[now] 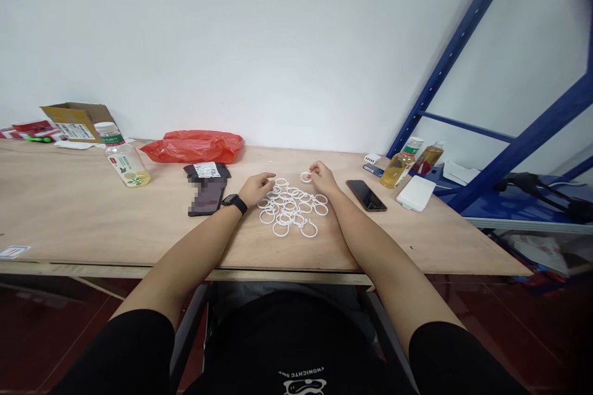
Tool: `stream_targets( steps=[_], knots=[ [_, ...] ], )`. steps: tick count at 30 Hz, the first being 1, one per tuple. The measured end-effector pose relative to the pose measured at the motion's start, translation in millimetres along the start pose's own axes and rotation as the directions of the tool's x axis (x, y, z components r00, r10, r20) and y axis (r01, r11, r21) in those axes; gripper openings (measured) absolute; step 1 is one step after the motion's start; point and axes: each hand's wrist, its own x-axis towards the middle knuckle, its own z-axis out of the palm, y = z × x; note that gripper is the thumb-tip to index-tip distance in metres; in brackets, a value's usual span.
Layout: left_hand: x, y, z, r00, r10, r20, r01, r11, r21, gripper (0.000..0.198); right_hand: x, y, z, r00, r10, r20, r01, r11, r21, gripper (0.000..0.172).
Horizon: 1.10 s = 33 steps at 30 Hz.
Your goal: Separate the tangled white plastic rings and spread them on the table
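A pile of thin white plastic rings (pixel 288 220) lies on the wooden table (pixel 278 253) in front of me, several of them overlapping. My right hand (pixel 323 178) is at the pile's far right side. Its thumb and fingers pinch one white ring (pixel 301 177), set apart from the others. At the far left edge of the heap is my left hand (pixel 257 189), a black watch on its wrist. Its thumb and forefinger are apart, with the tips close to the nearest rings; whether they touch one I cannot tell.
Left of the pile are a dark phone (pixel 208 196), a black packet (pixel 206 170), a red plastic bag (pixel 194 147), a bottle (pixel 125 160) and a cardboard box (pixel 76 122). To the right are another phone (pixel 365 195), a white case (pixel 416 192), two bottles and a blue metal rack (pixel 523 136).
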Motion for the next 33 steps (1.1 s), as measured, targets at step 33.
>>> stream_targets(
  steps=[33],
  knots=[
    [4, -6, 1.5, 0.997, -0.023, 0.080, 0.011, 0.990, 0.138, 0.029, -21, -30, 31, 0.849, -0.153, 0.506, 0.332, 0.899, -0.284, 0.027]
  ],
)
